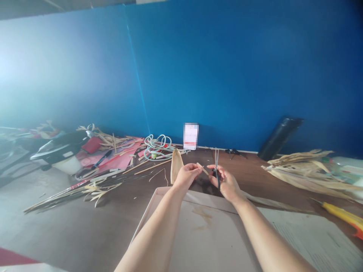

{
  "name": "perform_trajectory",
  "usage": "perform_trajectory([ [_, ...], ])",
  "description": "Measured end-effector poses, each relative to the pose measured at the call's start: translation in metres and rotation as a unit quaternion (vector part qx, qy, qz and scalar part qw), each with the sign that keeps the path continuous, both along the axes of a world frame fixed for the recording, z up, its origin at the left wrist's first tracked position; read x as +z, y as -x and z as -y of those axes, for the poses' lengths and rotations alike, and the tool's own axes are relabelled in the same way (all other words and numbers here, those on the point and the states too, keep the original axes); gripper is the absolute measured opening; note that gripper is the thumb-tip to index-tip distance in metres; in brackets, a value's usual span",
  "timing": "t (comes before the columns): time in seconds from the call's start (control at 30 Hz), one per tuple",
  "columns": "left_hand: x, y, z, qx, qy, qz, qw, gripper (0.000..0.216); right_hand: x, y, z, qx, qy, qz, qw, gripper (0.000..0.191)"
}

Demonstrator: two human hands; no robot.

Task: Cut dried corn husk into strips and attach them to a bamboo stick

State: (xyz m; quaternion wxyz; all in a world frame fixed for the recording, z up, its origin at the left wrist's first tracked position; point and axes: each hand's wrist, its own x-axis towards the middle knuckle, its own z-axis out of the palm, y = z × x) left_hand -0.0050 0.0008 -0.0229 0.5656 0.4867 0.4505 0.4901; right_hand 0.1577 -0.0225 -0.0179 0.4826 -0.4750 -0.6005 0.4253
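Note:
My left hand [186, 176] is closed, pinching a small pale strip [202, 168] that looks like dried husk. Scissors [216, 168] with dark handles are in my right hand [228, 185], their blades pointing up and away from me. The strip's right end lies close to the scissors; I cannot tell whether they touch. Just left of my left hand a curved piece of dried husk [176, 166] stands on the table. Both forearms reach over a shallow pale tray [210, 241] with a brownish smear.
A coiled pale cable [157, 147], thin sticks [110, 177], pink paper [121, 156] and a lidded pot [64, 151] crowd the left. Dried husks [303, 170], a black roll [279, 138], a yellow tool [342, 215] and a printed sheet [309, 238] lie right. A blue partition [227, 75] rises behind.

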Motion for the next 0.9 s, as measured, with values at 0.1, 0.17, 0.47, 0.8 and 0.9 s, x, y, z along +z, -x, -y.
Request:
perform_trajectory([
  [0.1, 0.003, -0.001, 0.002, -0.012, 0.004, 0.002, 1.000, 0.028, 0.001, 0.000, 0.000, 0.002, -0.004, 0.007, 1.000, 0.039],
  [0.17, 0.006, -0.001, 0.004, -0.019, 0.007, -0.003, 1.000, 0.029, 0.001, 0.000, 0.000, 0.004, -0.001, 0.001, 1.000, 0.040],
  [0.47, 0.011, -0.002, 0.009, -0.083, 0.003, -0.005, 0.997, 0.031, 0.008, -0.002, 0.003, 0.005, 0.026, 0.004, 1.000, 0.041],
  [0.8, 0.016, -0.004, 0.015, -0.170, -0.042, 0.086, 0.981, 0.035, 0.003, -0.006, -0.001, 0.117, 0.081, -0.087, 0.986, 0.047],
  [0.9, 0.016, -0.004, 0.016, -0.182, -0.054, 0.096, 0.977, 0.032, 0.002, -0.007, -0.002, 0.116, 0.086, -0.091, 0.985, 0.051],
])
